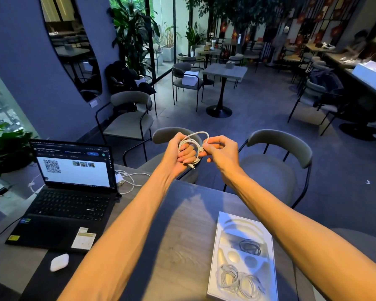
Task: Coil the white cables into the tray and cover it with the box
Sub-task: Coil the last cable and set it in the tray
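White cable [192, 146] is looped around left hand [179, 156], fingers gripping the coil; right hand [220, 152] pinches its end. Tray [267, 253] on counter [178, 235] holds coiled cables [237, 281]; box unseen, covering not yet done.

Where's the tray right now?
In the head view the tray lies on the table's right side, under the right forearm, near the lower edge. It already holds coiled white cables and a dark cable.
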